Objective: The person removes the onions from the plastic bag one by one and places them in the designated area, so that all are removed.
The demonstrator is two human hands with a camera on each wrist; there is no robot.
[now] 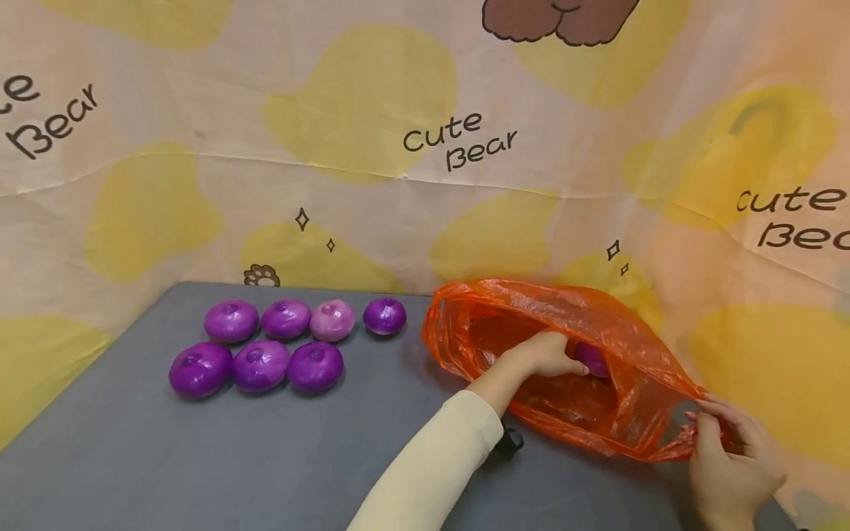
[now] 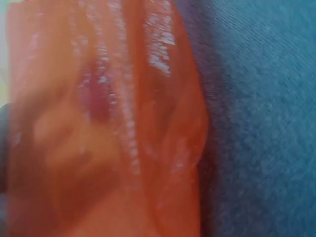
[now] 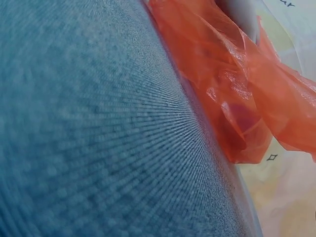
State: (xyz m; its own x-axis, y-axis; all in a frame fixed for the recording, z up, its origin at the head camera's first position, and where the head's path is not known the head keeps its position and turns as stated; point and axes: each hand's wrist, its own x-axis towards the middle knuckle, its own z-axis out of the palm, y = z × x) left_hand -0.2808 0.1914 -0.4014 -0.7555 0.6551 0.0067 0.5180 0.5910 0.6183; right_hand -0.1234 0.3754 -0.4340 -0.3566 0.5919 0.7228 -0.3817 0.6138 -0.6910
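Note:
An orange plastic bag lies on the table with its mouth spread toward me. My left hand reaches inside it and holds a purple onion between thumb and fingers, partly behind the film. At the bag's right end, my right hand pinches the gathered edge. Through the film of the bag, the left wrist view gives a blurred sight of the left hand and a dark pinkish patch. The bag also fills the upper right of the right wrist view, a purple shape showing through it.
Several purple onions stand in two rows on the left of the grey table, among them a paler onion and a rightmost onion near the bag. A printed cloth hangs close behind the table and along the right side.

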